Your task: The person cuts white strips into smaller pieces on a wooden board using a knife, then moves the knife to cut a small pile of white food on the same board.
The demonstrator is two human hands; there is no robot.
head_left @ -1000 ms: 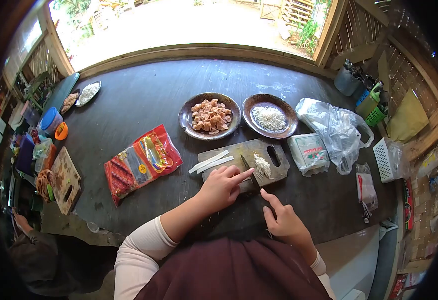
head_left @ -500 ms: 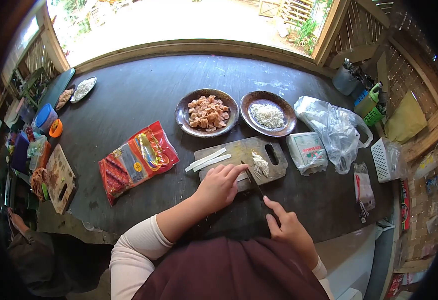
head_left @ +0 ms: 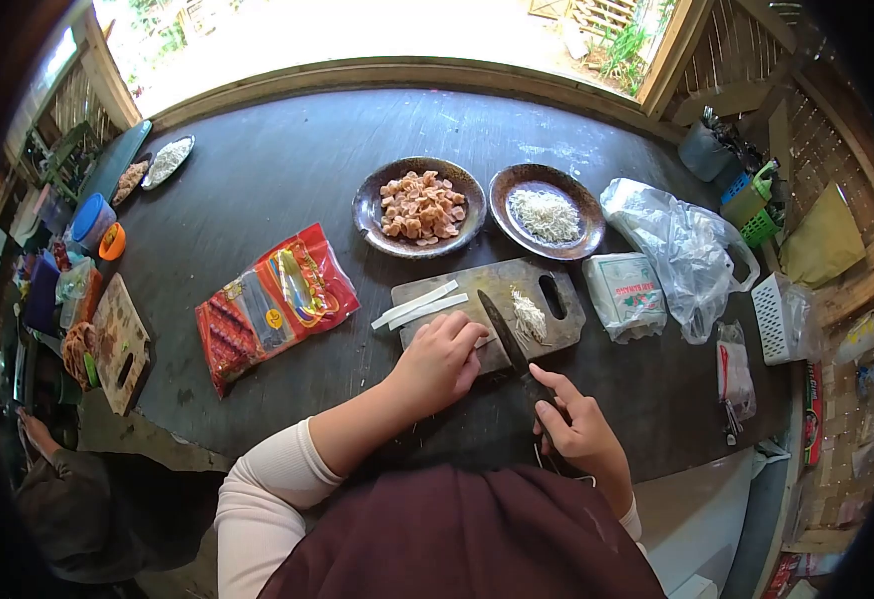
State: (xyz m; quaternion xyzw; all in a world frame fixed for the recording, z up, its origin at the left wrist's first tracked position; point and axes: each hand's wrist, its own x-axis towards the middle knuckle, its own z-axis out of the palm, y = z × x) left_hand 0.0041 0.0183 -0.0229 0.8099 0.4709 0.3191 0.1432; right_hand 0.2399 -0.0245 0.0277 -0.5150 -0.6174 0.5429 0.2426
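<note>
A wooden cutting board (head_left: 557, 321) lies on the dark table in front of me. My right hand (head_left: 575, 424) grips the handle of a dark knife (head_left: 504, 331), whose blade points up over the board. My left hand (head_left: 441, 359) rests curled on the board's near left part, pressing on a white strip mostly hidden beneath it. Two long white strips (head_left: 419, 305) lie at the board's left end. A small heap of white shreds (head_left: 529, 315) sits near the board's handle hole.
Behind the board stand a bowl of orange-brown chunks (head_left: 419, 208) and a bowl of white shreds (head_left: 546, 213). A red sausage packet (head_left: 273, 307) lies to the left. A white packet (head_left: 624, 294) and clear plastic bag (head_left: 683, 252) lie right. Another cutting board (head_left: 117, 342) sits far left.
My right hand has closed around the knife handle and raised the blade over the board. My left hand's fingers have curled in. The view has shifted slightly.
</note>
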